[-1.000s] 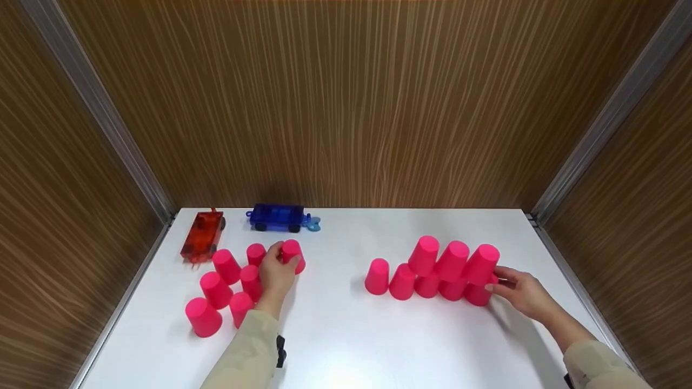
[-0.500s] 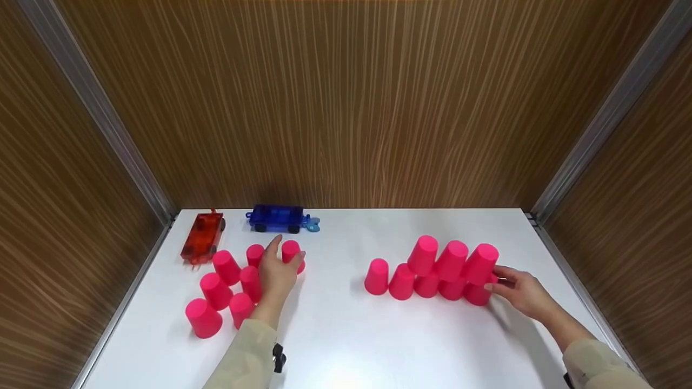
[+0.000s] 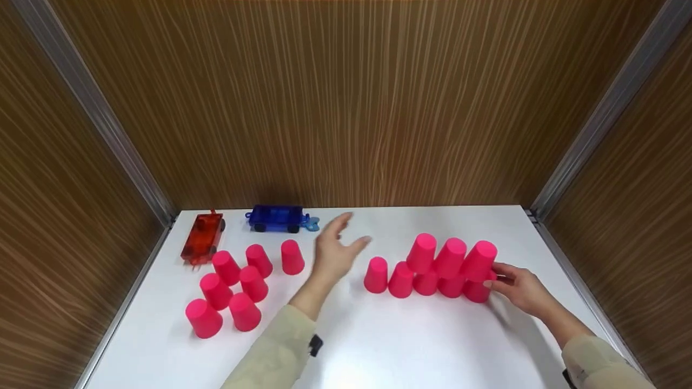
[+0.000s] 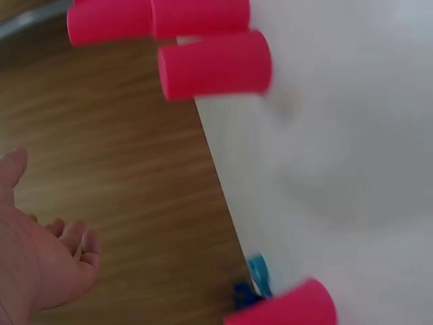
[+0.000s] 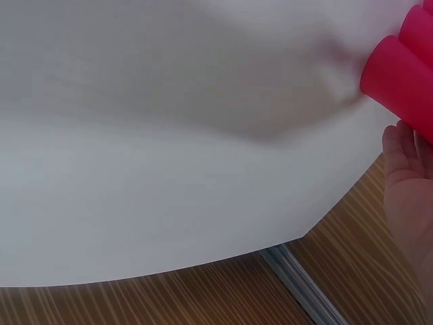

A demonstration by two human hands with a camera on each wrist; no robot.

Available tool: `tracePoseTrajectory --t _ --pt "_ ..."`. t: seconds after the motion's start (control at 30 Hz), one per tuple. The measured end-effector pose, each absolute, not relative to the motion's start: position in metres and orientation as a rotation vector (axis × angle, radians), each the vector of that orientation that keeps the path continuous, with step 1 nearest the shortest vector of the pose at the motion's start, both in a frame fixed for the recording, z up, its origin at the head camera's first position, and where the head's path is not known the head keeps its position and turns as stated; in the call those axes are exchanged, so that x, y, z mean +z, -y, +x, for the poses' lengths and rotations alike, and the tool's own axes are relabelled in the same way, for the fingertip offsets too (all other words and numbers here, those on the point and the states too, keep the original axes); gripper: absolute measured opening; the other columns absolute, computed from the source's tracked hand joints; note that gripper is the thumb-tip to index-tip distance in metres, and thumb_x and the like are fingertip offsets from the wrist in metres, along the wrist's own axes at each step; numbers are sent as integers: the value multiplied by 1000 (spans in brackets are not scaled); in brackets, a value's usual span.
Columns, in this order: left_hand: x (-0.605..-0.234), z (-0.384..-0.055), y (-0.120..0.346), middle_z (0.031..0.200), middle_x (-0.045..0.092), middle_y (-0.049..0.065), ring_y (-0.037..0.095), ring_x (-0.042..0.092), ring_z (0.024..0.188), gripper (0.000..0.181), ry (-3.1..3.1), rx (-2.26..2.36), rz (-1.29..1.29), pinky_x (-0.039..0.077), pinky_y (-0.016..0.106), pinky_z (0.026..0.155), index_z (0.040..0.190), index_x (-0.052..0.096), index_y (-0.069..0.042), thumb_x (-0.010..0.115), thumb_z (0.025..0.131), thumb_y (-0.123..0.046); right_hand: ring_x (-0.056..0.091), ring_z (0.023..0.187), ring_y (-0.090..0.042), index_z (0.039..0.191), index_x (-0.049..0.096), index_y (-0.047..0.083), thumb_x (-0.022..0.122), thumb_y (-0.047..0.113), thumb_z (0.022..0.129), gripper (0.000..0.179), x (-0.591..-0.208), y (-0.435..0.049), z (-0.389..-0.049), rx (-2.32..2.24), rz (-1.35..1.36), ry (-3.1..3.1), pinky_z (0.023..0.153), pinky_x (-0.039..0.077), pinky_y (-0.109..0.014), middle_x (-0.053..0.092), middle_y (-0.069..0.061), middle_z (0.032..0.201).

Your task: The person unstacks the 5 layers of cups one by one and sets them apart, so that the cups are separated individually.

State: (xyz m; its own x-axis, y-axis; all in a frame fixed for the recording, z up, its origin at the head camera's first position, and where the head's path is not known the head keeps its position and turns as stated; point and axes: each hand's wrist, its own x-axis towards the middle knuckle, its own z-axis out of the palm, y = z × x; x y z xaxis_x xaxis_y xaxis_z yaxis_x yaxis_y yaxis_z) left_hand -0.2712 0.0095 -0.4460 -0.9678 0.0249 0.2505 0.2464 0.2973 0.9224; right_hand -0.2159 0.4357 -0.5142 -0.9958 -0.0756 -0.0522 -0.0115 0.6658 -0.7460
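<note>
My left hand (image 3: pixel 332 255) is in the air over the middle of the table, fingers and thumb spread with nothing between them. To its left, a pink cup (image 3: pixel 292 257) stands upside down apart from a cluster of several like it. My right hand (image 3: pixel 523 293) holds the lower rightmost pink cup (image 3: pixel 476 292) of a two-level stack, thumb in front and fingers behind. Three cups, among them an upper right cup (image 3: pixel 479 260), sit on the stack's bottom row. The row's left end cup (image 3: pixel 376 275) carries nothing on top. In the right wrist view, fingers (image 5: pixel 399 152) lie against a cup.
A red translucent toy wagon (image 3: pixel 203 237) stands at the back left of the white table (image 3: pixel 357 335). Beside it is a blue toy wagon (image 3: pixel 277 218) with a light blue end piece. Wood-patterned panels (image 3: pixel 346 108) enclose the back and sides.
My left hand has let go of the back right cup of the left cluster and moved right toward the stack. The right hand has stayed at the stack's right end.
</note>
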Motion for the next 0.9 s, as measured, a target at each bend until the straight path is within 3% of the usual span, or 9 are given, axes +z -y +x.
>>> tracePoseTrajectory --t 0.17,0.4,0.73,0.9 --pt "-441 -269 -63 154 56 -4 22 52 142 70 2497 -1801 -391 53 39 109 155 55 -24 86 92 -28 61 127 -48 154 48 -6 75 27 101 68 -512 -435 -216 -1235 -25 -2774 95 61 -36 57 -30 145" --pt "-455 -269 -111 152 57 -3 20 53 140 70 2617 -1808 -449 57 35 102 156 54 -22 85 93 -26 62 127 -48 153 49 -5 75 25 101 66 -510 -435 -214 -1238 -26 -2782 97 60 -39 59 -29 145" --pt "-475 -273 -121 152 58 -4 23 53 141 69 2619 -1910 -393 55 37 105 154 56 -21 86 92 -23 63 126 -47 152 51 -5 75 25 101 64 -511 -435 -216 -1251 -42 -2785 95 60 -35 60 -28 143" --pt "-480 -275 -122 143 64 -6 25 57 137 62 2586 -1940 -423 54 38 106 149 62 -20 86 92 -21 63 126 -47 152 50 -8 75 24 101 64 -512 -435 -215 -1257 -48 -2787 94 61 -33 60 -30 143"
